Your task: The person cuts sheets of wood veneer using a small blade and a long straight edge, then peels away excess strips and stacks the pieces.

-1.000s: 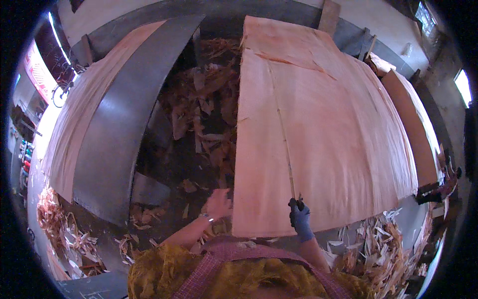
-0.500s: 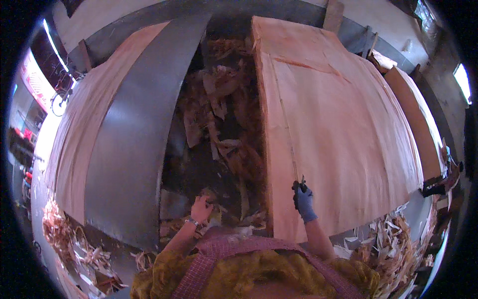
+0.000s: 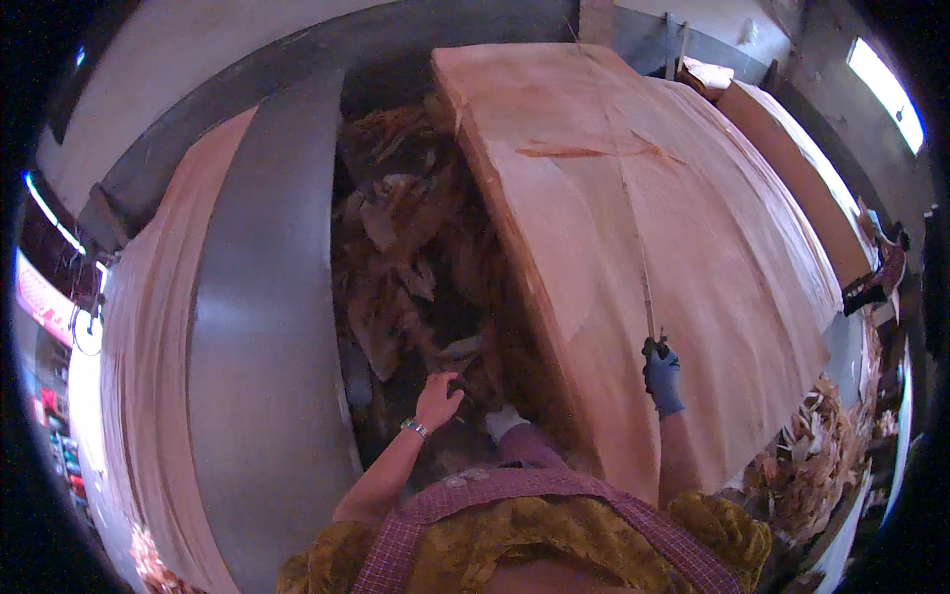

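Observation:
My right hand [image 3: 663, 374], in a blue glove with dark fingers, is closed around the near end of a long thin stick [image 3: 631, 213]. The stick stretches away over a large stack of pinkish wood veneer sheets [image 3: 732, 257], to about its far edge. My left hand [image 3: 437, 400], bare with a watch [image 3: 415, 428] at the wrist, is over the gap beside the stack. Its fingers are curled around a small dark thing that I cannot make out.
Veneer scraps [image 3: 381, 297] fill the gap between the stack and a smooth grey panel [image 3: 262, 327]. More veneer [image 3: 148, 346] lies left of the panel. My foot [image 3: 505, 423] shows in the gap. Shavings [image 3: 807, 445] are heaped at the right, and a wall [image 3: 247, 49] stands behind.
The view has turned and shifted. My right hand and the stick now sit further right in the picture. My left hand has moved right and up, and my foot has come into sight.

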### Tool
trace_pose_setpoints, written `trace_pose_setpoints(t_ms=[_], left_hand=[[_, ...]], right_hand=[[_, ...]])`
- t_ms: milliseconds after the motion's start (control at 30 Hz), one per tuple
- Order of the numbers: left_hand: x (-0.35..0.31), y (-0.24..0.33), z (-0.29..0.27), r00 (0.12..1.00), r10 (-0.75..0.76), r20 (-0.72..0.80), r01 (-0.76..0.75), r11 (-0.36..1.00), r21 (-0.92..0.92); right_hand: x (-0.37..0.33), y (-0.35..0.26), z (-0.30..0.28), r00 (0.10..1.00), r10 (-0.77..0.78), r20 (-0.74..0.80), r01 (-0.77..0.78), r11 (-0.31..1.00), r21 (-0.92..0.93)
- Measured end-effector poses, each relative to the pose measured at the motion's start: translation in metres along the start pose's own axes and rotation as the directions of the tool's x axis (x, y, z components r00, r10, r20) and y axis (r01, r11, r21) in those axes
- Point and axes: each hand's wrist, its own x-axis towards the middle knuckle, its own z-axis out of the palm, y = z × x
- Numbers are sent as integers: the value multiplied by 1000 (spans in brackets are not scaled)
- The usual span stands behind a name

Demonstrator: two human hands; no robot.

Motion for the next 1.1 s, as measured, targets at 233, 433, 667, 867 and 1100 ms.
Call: trace_pose_setpoints(t_ms=[233, 433, 667, 867, 1100], left_hand=[[239, 33, -39, 977, 37, 208, -41, 999, 15], [452, 129, -23, 871, 382, 310, -398, 917, -12], [759, 245, 69, 827, 487, 283, -562, 738, 373], [904, 306, 114, 736, 390, 553, -663, 580, 473], [1021, 326, 89, 691, 472, 547, -559, 829, -9]], right_hand=[[119, -30, 73, 989, 6, -146, 17, 987, 159], [202, 5, 69, 877, -189, -442, -5, 916, -401], [241, 21, 99, 824, -68, -562, -245, 852, -462], [255, -43, 162, 699, -20, -715, -462, 751, -472], [312, -85, 229, 678, 122, -725, -513, 784, -349]])
